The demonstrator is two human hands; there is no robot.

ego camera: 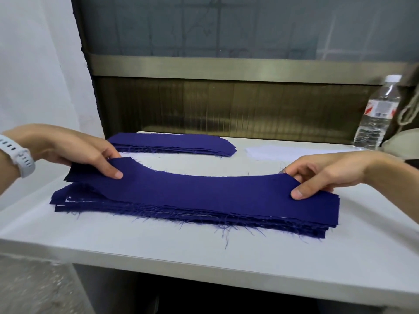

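My left hand (74, 152) pinches the left end of the top piece (204, 189) of dark blue cloth. The thumb lies on top of the cloth and the other fingers are under it, so I cannot see them there. My right hand (326, 175) pinches the right end of the same piece, again with the thumb on top near the short edge, and the other fingers are curled at the far edge. Both hands are closed on this one piece.

The piece is long, with a curved far edge. Its left end is lifted a little off the stack (226, 220), while its right end lies almost flat on it. The stack holds many pieces of the same blue cloth, with loose threads hanging out along the near edge. It lies on the white table (158, 250), near the front.

A second stack (172, 143) of blue pieces lies at the back of the table, well apart from the first. To the right of it there is a white sheet (267, 151), and a clear plastic bottle (376, 116) stands upright at the far right corner. On my left wrist I wear a white band (18, 155).
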